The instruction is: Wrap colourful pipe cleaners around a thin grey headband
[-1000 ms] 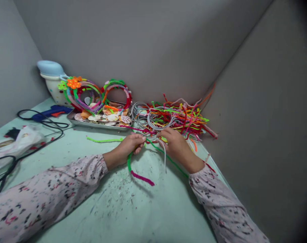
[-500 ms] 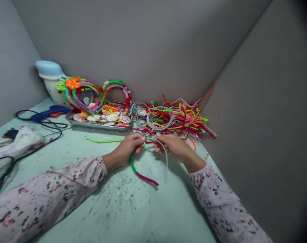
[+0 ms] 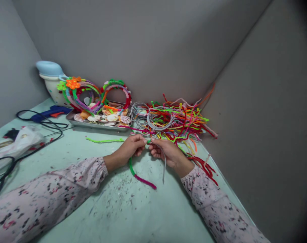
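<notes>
My left hand (image 3: 130, 147) is closed in a pinch on a thin grey wire wrapped in fuzzy pipe cleaner. Below that hand a wrapped length (image 3: 144, 181) curves down to the right, green first and then magenta. Just beside it my right hand (image 3: 168, 153) pinches a small bit of green pipe cleaner (image 3: 149, 141) against the wire. From the right fingers the bare end of the grey wire (image 3: 164, 165) arcs down over the table. The fingertips nearly meet and partly hide the join. A lime pipe cleaner (image 3: 104, 140) lies left of my hands.
Behind stands a metal tray (image 3: 100, 126) of shells with pipe-cleaner headbands (image 3: 84, 91) on it. A coil of grey wire (image 3: 158, 126) rests on a heap of pipe cleaners (image 3: 186, 116). At left are a blue-lidded container (image 3: 52, 81), blue glue gun (image 3: 51, 111), black cable (image 3: 59, 133) and plastic bag (image 3: 22, 143).
My right hand has moved slightly left and down, closer to the left one, and the bare wire end shifted with it. Red pipe cleaners at the right now show beside my wrist.
</notes>
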`<action>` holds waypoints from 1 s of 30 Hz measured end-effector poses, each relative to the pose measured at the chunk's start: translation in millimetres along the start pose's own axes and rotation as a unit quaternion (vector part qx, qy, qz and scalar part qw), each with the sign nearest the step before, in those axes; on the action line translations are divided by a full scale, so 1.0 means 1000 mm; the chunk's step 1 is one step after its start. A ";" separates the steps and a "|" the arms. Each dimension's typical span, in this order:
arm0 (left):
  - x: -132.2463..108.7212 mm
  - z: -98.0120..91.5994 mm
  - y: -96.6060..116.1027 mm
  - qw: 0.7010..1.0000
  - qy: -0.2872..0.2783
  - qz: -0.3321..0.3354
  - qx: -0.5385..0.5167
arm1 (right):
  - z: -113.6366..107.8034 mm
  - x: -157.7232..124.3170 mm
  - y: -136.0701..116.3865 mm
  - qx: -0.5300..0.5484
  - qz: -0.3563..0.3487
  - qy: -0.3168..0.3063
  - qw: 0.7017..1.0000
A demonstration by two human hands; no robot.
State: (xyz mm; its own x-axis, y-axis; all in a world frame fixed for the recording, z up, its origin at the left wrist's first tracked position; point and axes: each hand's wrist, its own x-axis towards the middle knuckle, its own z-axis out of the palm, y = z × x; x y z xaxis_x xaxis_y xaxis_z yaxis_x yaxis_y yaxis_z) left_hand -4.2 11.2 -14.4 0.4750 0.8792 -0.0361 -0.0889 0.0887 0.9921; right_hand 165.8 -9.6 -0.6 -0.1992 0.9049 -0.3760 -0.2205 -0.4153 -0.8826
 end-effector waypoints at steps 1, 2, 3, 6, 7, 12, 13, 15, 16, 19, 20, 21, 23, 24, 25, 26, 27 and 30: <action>0.000 0.000 0.000 1.000 0.001 -0.003 0.000 | 0.001 0.000 0.001 -0.004 -0.008 0.005 1.000; 0.000 0.000 0.000 1.000 0.003 -0.004 0.004 | 0.001 0.000 0.002 -0.010 -0.017 0.010 1.000; 0.000 0.000 -0.001 1.000 0.005 -0.004 0.008 | 0.002 0.000 0.003 -0.015 -0.027 0.015 0.999; 0.001 -0.001 -0.002 1.000 0.011 -0.001 0.024 | 0.004 0.000 0.005 -0.024 -0.057 0.025 0.998; 0.002 -0.001 -0.003 1.000 0.013 -0.002 0.027 | 0.005 0.000 0.006 -0.024 -0.064 0.029 0.997; 0.003 -0.002 -0.005 0.999 0.028 -0.014 0.035 | 0.008 0.000 0.007 -0.039 -0.098 0.047 0.993; 0.003 -0.002 -0.005 0.999 0.031 -0.015 0.037 | 0.009 0.000 0.007 -0.046 -0.105 0.048 0.992; 0.003 -0.001 -0.004 0.999 0.035 -0.015 0.039 | 0.009 0.000 0.007 -0.058 -0.118 0.050 0.990; 0.003 -0.001 -0.004 0.998 0.037 -0.015 0.041 | 0.008 0.001 0.008 -0.063 -0.122 0.052 0.989; 0.001 0.000 -0.001 0.998 0.038 -0.013 0.047 | 0.007 0.001 0.009 -0.066 -0.132 0.050 0.988; 0.001 0.000 0.000 0.998 0.038 -0.014 0.049 | 0.007 0.001 0.010 -0.065 -0.137 0.046 0.987; 0.001 0.001 0.001 0.998 0.038 -0.015 0.051 | 0.006 0.001 0.010 -0.066 -0.141 0.042 0.987; 0.001 0.001 0.002 0.998 0.042 -0.018 0.054 | 0.006 0.002 0.011 -0.071 -0.149 0.040 0.985; 0.001 0.001 0.002 0.997 0.044 -0.020 0.056 | 0.006 0.002 0.011 -0.076 -0.152 0.044 0.985; 0.001 0.001 0.002 0.997 0.044 -0.021 0.057 | 0.006 0.002 0.011 -0.082 -0.155 0.050 0.983; 0.001 0.001 0.002 0.997 0.046 -0.022 0.057 | 0.006 0.002 0.012 -0.091 -0.162 0.057 0.981; 0.001 0.001 0.002 0.997 0.047 -0.023 0.057 | 0.006 0.002 0.012 -0.101 -0.171 0.064 0.978; 0.002 0.001 0.000 0.997 0.050 -0.024 0.057 | 0.006 0.003 0.014 -0.135 -0.197 0.076 0.968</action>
State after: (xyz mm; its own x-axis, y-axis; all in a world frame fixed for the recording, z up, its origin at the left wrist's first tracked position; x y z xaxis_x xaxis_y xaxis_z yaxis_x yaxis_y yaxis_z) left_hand -2.7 12.2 -14.1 0.3871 0.9177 -0.0892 0.0336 0.0826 0.9960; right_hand 156.2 -13.4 -12.3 -0.0023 0.9999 -0.0143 0.0118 -0.0143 -0.9998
